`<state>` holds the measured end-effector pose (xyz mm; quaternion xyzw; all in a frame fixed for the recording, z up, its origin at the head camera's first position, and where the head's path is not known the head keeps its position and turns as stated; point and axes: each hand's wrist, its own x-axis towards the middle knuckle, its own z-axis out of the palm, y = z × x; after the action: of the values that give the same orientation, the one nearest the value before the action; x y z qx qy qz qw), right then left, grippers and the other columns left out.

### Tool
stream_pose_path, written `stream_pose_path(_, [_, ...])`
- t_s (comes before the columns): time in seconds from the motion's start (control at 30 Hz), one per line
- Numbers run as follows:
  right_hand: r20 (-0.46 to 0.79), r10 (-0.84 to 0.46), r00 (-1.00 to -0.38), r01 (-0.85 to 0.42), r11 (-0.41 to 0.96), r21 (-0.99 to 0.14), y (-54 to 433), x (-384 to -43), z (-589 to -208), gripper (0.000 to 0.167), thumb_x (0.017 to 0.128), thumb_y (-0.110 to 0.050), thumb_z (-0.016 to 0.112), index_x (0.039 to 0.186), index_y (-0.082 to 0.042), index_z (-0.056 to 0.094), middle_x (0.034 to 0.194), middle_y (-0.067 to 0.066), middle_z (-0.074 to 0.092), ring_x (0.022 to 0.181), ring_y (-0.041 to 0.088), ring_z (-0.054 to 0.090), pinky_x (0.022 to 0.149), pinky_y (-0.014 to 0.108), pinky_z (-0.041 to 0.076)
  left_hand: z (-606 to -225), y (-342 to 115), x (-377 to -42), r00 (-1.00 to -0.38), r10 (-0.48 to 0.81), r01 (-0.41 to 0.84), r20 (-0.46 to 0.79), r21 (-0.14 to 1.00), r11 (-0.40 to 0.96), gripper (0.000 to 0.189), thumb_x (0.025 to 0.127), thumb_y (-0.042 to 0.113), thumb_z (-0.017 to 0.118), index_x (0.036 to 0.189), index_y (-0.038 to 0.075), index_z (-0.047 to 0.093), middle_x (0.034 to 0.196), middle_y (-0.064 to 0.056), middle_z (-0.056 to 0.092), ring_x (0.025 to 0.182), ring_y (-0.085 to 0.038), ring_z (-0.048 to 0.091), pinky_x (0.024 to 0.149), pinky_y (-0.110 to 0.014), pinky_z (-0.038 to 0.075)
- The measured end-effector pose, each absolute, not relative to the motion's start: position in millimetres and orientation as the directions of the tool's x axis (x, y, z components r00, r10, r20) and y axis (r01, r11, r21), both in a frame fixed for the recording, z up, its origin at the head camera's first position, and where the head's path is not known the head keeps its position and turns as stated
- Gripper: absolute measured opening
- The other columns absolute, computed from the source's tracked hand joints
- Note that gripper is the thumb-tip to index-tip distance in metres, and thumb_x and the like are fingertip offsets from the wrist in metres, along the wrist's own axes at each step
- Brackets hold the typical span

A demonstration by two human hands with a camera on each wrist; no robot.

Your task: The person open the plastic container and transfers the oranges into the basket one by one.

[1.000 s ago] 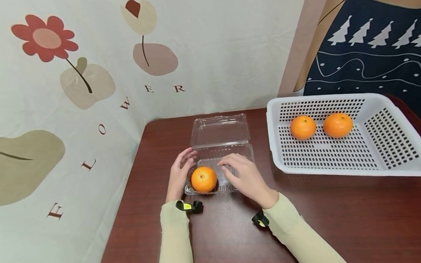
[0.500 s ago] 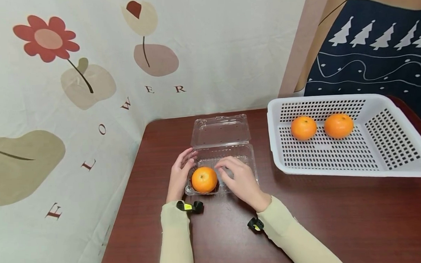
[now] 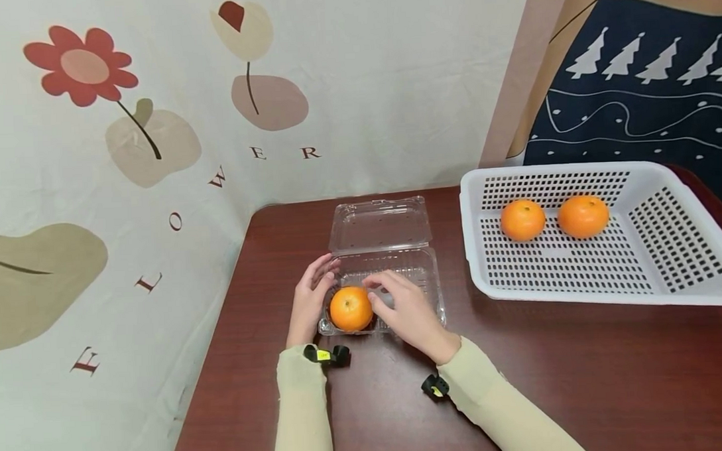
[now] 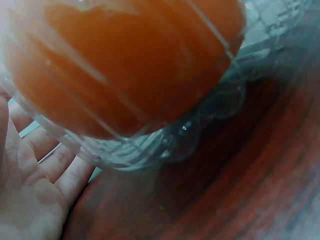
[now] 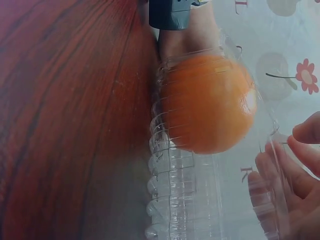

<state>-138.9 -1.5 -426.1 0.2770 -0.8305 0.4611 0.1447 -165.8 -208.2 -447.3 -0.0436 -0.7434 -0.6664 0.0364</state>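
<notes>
An orange (image 3: 351, 309) sits in the left front part of a clear plastic clamshell box (image 3: 398, 256), whose lid (image 3: 380, 223) lies folded back behind it. My left hand (image 3: 310, 295) rests along the left side of the box. In the left wrist view its fingers (image 4: 56, 159) reach straight along the outside of the clear wall. Over the box, just right of the orange, hovers my right hand (image 3: 407, 308), fingers loosely bent. A gap separates its fingertips (image 5: 303, 134) from the orange (image 5: 210, 102) in the right wrist view, and nothing is held.
A white plastic basket (image 3: 569, 299) with two oranges (image 3: 523, 220) in it stands on the right of the dark red-brown table (image 3: 391, 410). Behind the table hangs a printed cloth (image 3: 381, 105), which also runs down the left side.
My right hand has shifted slightly left over the box, closer to the orange. The left hand, the box and the oranges stay where they were.
</notes>
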Motion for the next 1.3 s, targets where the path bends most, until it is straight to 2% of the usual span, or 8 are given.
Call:
stream_pose_path(0.2, [0.435,-0.369,-0.821,-0.561,0.381,-0.735,-2.5,-140.6,-427.9,0.026,0.086,-0.016,0.056,0.111,-0.012,0.057,0.106,-0.006,0.057,0.094,0.007,0.054,0.077,0.023,0.049,-449.3,-208.4,-166.5,-0.993,0.015,0.117,0.116,0.989,0.091,0.040,0.092,0.010,0.048,0.131,0.008,0.042,0.125,-0.014,0.051,0.115,-0.028,0.046,0.090,-0.027,0.043])
stream_pose_path(0.37, [0.386,-0.400,-0.831,-0.541,0.421,-0.728,-4.6,-141.2,-430.3,0.032,0.085,-0.019,0.058,0.116,-0.016,0.054,0.109,-0.007,0.054,0.093,0.013,0.056,0.076,0.026,0.048,-449.3,-208.4,-166.4,-0.992,0.018,0.129,0.128,0.987,0.091,0.040,0.092,0.010,0.048,0.132,0.005,0.041,0.125,-0.017,0.050,0.115,-0.030,0.045,0.090,-0.029,0.043])
stream_pose_path(0.5, [0.367,-0.418,-0.831,-0.540,0.450,-0.711,-5.7,-141.3,-430.6,0.034,0.084,-0.021,0.059,0.117,-0.017,0.054,0.112,-0.008,0.052,0.089,0.016,0.057,0.075,0.025,0.047,-450.9,-209.9,-167.7,-0.991,0.022,0.133,0.132,0.987,0.091,0.040,0.092,0.012,0.049,0.132,0.008,0.042,0.124,-0.014,0.051,0.114,-0.026,0.047,0.091,-0.030,0.042])
stream_pose_path(0.7, [0.342,-0.456,-0.821,-0.554,0.493,-0.671,-6.9,-141.1,-428.6,0.036,0.084,-0.027,0.060,0.118,-0.019,0.053,0.118,-0.007,0.050,0.103,0.010,0.050,0.085,0.029,0.044,-464.0,-215.5,-174.8,-0.991,0.007,0.131,0.131,0.988,0.085,0.039,0.091,0.019,0.052,0.129,0.017,0.046,0.122,-0.005,0.054,0.111,-0.020,0.049,0.091,-0.029,0.042])
stream_pose_path(0.87, [0.317,-0.491,-0.811,-0.564,0.514,-0.646,-7.5,-140.9,-428.4,0.041,0.084,-0.033,0.060,0.121,-0.019,0.051,0.121,-0.006,0.048,0.111,0.009,0.046,0.092,0.032,0.040,-468.7,-216.2,-177.1,-0.990,0.003,0.141,0.142,0.985,0.096,0.037,0.091,0.021,0.051,0.128,0.021,0.047,0.122,-0.004,0.054,0.111,-0.019,0.049,0.091,-0.030,0.042])
stream_pose_path(0.97, [0.297,-0.510,-0.807,-0.567,0.529,-0.631,-8.5,-140.8,-429.1,0.045,0.084,-0.036,0.059,0.124,-0.018,0.048,0.122,-0.005,0.047,0.112,0.009,0.045,0.092,0.032,0.040,-466.7,-215.6,-177.0,-0.990,0.009,0.142,0.141,0.986,0.086,0.037,0.091,0.018,0.051,0.129,0.019,0.047,0.122,-0.005,0.054,0.112,-0.020,0.048,0.092,-0.032,0.041])
stream_pose_path(1.17, [0.231,-0.535,-0.813,-0.551,0.575,-0.605,-11.3,-140.0,-428.8,0.052,0.082,-0.039,0.060,0.128,-0.019,0.044,0.125,-0.005,0.046,0.111,0.009,0.045,0.090,0.031,0.042,-453.1,-210.9,-171.9,-0.988,0.028,0.155,0.153,0.986,0.069,0.039,0.092,0.010,0.048,0.131,0.008,0.043,0.124,-0.014,0.051,0.115,-0.027,0.045,0.095,-0.042,0.038])
stream_pose_path(1.3, [0.189,-0.544,-0.817,-0.532,0.586,-0.612,-11.5,-138.9,-429.0,0.054,0.084,-0.043,0.056,0.131,-0.020,0.041,0.127,-0.004,0.044,0.113,0.012,0.045,0.087,0.035,0.043,-450.0,-209.1,-169.0,-0.987,0.031,0.158,0.157,0.984,0.075,0.039,0.092,0.009,0.047,0.131,0.006,0.042,0.124,-0.015,0.051,0.116,-0.027,0.045,0.094,-0.042,0.038])
